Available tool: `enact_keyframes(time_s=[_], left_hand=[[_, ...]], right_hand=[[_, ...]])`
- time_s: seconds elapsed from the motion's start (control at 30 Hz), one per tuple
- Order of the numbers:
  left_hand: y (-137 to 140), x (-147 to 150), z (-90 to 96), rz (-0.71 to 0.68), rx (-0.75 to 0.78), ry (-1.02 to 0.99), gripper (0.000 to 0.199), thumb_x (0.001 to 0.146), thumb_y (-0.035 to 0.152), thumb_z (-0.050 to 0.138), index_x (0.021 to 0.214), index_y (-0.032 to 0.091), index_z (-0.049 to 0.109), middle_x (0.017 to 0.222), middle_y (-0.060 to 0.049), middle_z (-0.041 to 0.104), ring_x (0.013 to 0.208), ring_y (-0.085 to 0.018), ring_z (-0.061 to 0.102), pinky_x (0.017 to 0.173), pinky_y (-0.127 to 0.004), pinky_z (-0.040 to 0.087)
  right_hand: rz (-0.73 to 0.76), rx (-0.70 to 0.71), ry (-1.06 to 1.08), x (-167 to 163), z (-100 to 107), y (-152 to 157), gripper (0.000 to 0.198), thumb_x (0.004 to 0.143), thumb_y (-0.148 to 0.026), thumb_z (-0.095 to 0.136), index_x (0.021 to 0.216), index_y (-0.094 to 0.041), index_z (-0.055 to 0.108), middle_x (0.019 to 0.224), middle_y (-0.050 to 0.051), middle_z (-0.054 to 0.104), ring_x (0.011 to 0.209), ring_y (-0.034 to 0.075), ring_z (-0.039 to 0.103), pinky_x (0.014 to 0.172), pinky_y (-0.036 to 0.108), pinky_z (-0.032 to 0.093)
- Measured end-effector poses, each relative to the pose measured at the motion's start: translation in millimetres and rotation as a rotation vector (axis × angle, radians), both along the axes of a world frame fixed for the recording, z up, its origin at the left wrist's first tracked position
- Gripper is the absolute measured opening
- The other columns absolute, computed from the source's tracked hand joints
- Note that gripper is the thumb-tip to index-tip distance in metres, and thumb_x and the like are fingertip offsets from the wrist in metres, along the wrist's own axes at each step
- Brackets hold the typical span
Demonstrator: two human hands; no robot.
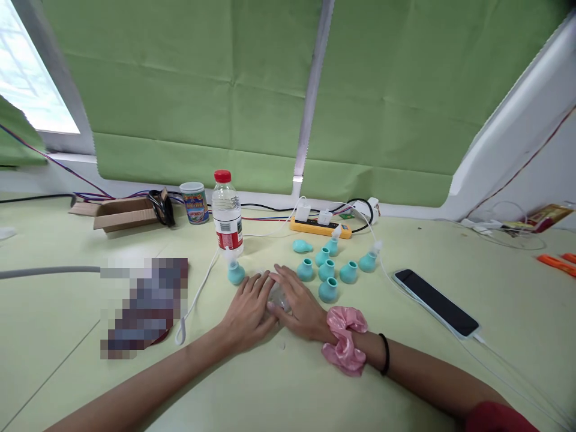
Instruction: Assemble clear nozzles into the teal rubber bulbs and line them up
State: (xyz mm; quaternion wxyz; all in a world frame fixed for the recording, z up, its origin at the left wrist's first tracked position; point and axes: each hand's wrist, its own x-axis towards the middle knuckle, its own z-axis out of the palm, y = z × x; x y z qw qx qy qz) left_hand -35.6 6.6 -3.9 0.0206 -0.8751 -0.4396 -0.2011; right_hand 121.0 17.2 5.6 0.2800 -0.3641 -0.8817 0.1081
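Low over the table, my left hand (249, 306) and my right hand (300, 303) meet around some clear plastic (279, 296), whose exact shape is mostly covered. Fingers of both hands are stretched out, the fingertips nearly touching at the far side. A pink scrunchie (345, 341) and a black band circle my right wrist. Just beyond my left fingers stands a teal squeeze bulb (236, 274) with a translucent tip. Several open-necked teal bulbs (328, 291) stand beyond my right hand; two farther ones carry translucent tips, and another bulb (302, 246) lies on its side.
Behind the hands stand a red-capped water bottle (227, 216), a can (194, 204) and a yellow power strip (320, 228) with cables. To the right lies a phone (436, 302) on a cable. An open cardboard box (126, 213) sits back left, near a blurred-out item (146, 312).
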Motion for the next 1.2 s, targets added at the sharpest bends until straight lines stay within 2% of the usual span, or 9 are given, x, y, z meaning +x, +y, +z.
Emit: enact_keyframes(time_s=[0.1,0.23,0.33,0.5,0.67,0.77,0.97,1.07,1.2], left_hand=[[-1.9,-2.1,3.7,-0.051,0.017,-0.012,0.074,0.071,0.052,0.042,0.126,0.006,0.024,0.130,-0.019,0.030,0.120,-0.032,0.023,0.095,-0.049,0.021],[-4.1,-2.8,2.2,-0.111,0.019,0.059,0.111,0.049,0.077,0.042,0.128,0.003,0.020,0.133,-0.024,0.020,0.122,-0.039,0.014,0.095,-0.055,0.016],[-4.2,-0.7,-2.4,-0.073,0.027,0.079,0.102,0.055,0.074,0.040,0.127,0.004,0.024,0.133,-0.024,0.021,0.121,-0.039,0.015,0.094,-0.054,0.018],[-0.5,1.6,0.3,-0.004,0.041,0.065,0.053,0.080,0.044,0.035,0.124,0.013,0.034,0.131,-0.017,0.030,0.118,-0.032,0.028,0.093,-0.050,0.024],[3.8,3.7,6.8,-0.041,0.046,0.088,0.066,0.073,0.059,0.035,0.126,0.020,0.030,0.134,-0.015,0.024,0.117,-0.038,0.025,0.090,-0.056,0.022],[6.2,9.2,4.1,-0.042,0.061,0.102,0.068,0.068,0.062,0.039,0.124,0.024,0.033,0.133,-0.012,0.028,0.116,-0.040,0.023,0.089,-0.057,0.020],[7.6,16.4,2.2,0.022,0.116,0.109,0.035,0.081,0.035,0.033,0.110,0.022,0.048,0.124,-0.009,0.041,0.110,-0.031,0.035,0.090,-0.050,0.024],[6.6,14.6,5.4,0.036,0.127,0.097,0.035,0.084,0.033,0.029,0.110,0.020,0.048,0.123,-0.010,0.043,0.109,-0.030,0.037,0.090,-0.051,0.024],[1.5,11.9,10.8,-0.084,0.150,0.071,0.042,0.082,0.038,0.034,0.118,0.018,0.041,0.129,-0.013,0.035,0.115,-0.032,0.031,0.092,-0.053,0.019]], right_hand=[[-0.018,-0.003,0.008,-0.5,3.3,5.7,0.045,0.083,-0.036,0.037,0.124,-0.017,0.031,0.135,0.008,0.023,0.125,0.023,0.015,0.102,0.045,0.017],[0.065,-0.079,0.020,-1.3,5.5,10.2,0.046,0.085,-0.036,0.034,0.125,-0.015,0.026,0.129,0.010,0.034,0.120,0.020,0.026,0.100,0.041,0.023],[0.075,-0.053,0.075,-1.6,11.9,4.6,0.041,0.085,-0.033,0.035,0.123,-0.018,0.030,0.122,0.008,0.041,0.114,0.019,0.035,0.096,0.038,0.032],[0.034,0.149,0.013,4.4,54.4,-8.2,0.033,0.081,-0.031,0.043,0.112,-0.021,0.044,0.116,0.007,0.046,0.110,0.021,0.039,0.091,0.037,0.036],[-0.096,0.232,-0.066,26.7,110.9,23.5,0.024,0.082,-0.030,0.040,0.099,-0.017,0.052,0.099,0.006,0.057,0.095,0.021,0.051,0.083,0.035,0.039],[-0.159,0.062,-0.304,42.7,125.8,66.6,0.025,0.079,-0.031,0.043,0.099,-0.018,0.053,0.092,0.006,0.060,0.087,0.021,0.054,0.075,0.033,0.040],[-0.178,-0.170,-0.471,56.0,113.0,123.8,0.038,0.062,-0.029,0.064,0.096,-0.013,0.057,0.090,0.009,0.061,0.080,0.023,0.055,0.067,0.030,0.041],[-0.124,-0.196,-0.410,47.2,103.2,120.9,0.035,0.065,-0.027,0.063,0.097,-0.013,0.057,0.093,0.009,0.060,0.081,0.021,0.055,0.068,0.028,0.040],[-0.013,-0.189,-0.237,18.9,97.0,100.5,0.057,0.065,-0.035,0.064,0.115,-0.015,0.046,0.099,0.009,0.059,0.074,0.014,0.056,0.063,0.024,0.041]])
